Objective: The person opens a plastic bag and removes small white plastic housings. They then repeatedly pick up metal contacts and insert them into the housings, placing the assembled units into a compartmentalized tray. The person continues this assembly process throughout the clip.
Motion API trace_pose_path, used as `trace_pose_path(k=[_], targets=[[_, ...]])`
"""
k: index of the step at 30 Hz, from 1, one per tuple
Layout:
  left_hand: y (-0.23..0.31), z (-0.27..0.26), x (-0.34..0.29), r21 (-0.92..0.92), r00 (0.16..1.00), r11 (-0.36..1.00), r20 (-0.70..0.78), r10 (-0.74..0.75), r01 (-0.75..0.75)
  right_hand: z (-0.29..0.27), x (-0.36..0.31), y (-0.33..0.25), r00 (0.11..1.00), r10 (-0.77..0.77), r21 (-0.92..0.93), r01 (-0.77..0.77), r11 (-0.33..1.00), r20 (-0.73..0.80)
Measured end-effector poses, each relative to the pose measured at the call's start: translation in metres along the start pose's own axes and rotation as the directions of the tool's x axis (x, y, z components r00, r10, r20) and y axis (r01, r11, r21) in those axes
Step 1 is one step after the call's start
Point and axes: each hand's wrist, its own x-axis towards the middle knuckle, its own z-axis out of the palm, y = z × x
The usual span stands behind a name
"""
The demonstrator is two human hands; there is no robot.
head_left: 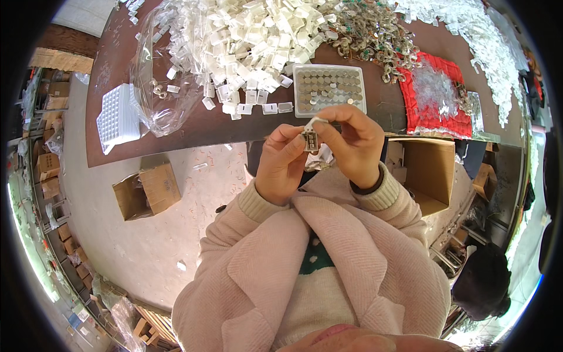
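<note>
My left hand (282, 161) is closed on a small battery case (311, 141), pinching it between thumb and fingers, with its dark, compartmented inside facing up. At the top edge of the case, my right hand (356, 141) pinches a small white plastic piece (315, 122); whether it is joined to the case I cannot tell. Just beyond my hands, a clear tray (360, 111) holds rows of round silver button cells (328, 85). Many small white plastic cases (252, 35) lie heaped at the far left of the tray.
Tangled wire coils (375, 35) lie behind the tray. A red cloth (415, 114) bears clear plastic bits. Stacked white blister trays (119, 114) stand at the table's left edge beside a clear bag (158, 111). Open cardboard boxes (161, 188) sit on the floor on both sides.
</note>
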Motion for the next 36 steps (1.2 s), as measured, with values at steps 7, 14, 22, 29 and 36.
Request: trace_pose_path(k=[7,14,22,29,36], targets=[[0.002,0.003,0.001,-0.032,0.997,0.999,-0.079,-0.007,0.004,-0.008,0.011,-0.004,0.898,-0.338,-0.232,0.406,0.884,0.28],[-0.001,0.003,-0.001,-0.074,0.978,0.996,-0.199,-0.059,0.045,-0.004,0.012,0.002,0.828,-0.459,-0.263,0.544,0.797,0.321],[-0.008,0.003,-0.01,0.072,0.981,0.997,-0.192,-0.001,0.015,-0.002,0.004,0.013,0.778,-0.553,-0.299,0.626,0.72,0.297],[-0.013,0.003,0.004,0.091,0.999,0.995,-0.027,-0.027,0.029,-0.063,-0.017,0.008,0.831,-0.417,-0.511,0.556,0.656,0.369],[-0.018,0.013,0.006,0.142,0.988,0.989,-0.153,-0.023,0.045,-0.182,-0.007,0.016,0.858,-0.446,-0.915,-0.067,0.397,-0.256]])
